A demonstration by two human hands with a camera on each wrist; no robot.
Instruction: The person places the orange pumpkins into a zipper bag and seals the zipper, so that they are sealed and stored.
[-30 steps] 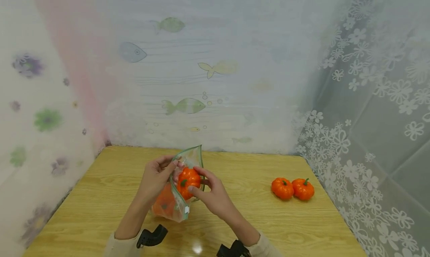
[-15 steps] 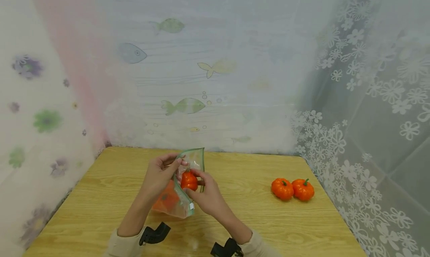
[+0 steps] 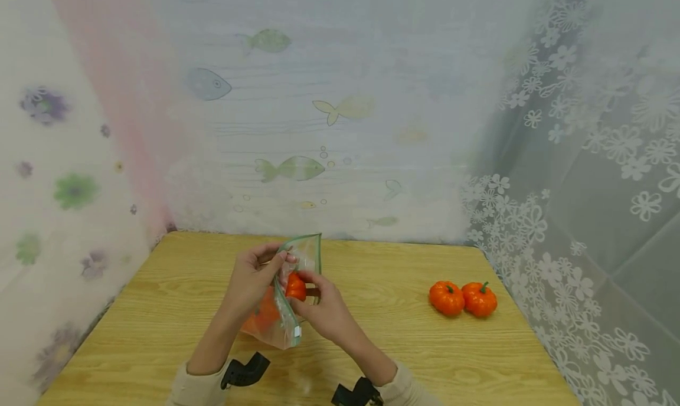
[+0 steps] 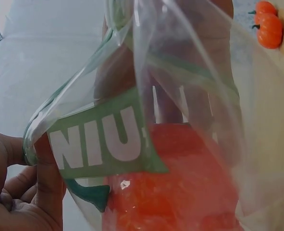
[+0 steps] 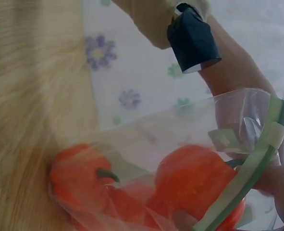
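My left hand (image 3: 255, 279) pinches the green-edged rim of a clear zip bag (image 3: 284, 329), its mouth spread apart. An orange pumpkin (image 3: 295, 287) is gripped by my right hand (image 3: 326, 308) at the bag's mouth, partly inside. In the right wrist view, that pumpkin (image 5: 194, 178) lies behind the bag's film, beside another pumpkin (image 5: 79, 173) in the bag's lower part. The left wrist view has green lettering on the bag (image 4: 98, 139) and my left hand's fingers (image 4: 41, 187) on its edge. Film and fingers hide part of the held pumpkin.
Two orange pumpkins (image 3: 447, 298) (image 3: 480, 300) stand side by side on the right of the wooden table (image 3: 393, 341). A wall with painted fish rises behind the table, and a flower-patterned curtain (image 3: 579, 264) hangs at the right.
My right hand has moved slightly left with the pumpkin, which has gone deeper into the bag's mouth. My left hand still holds the rim. The two pumpkins at the right have not moved.
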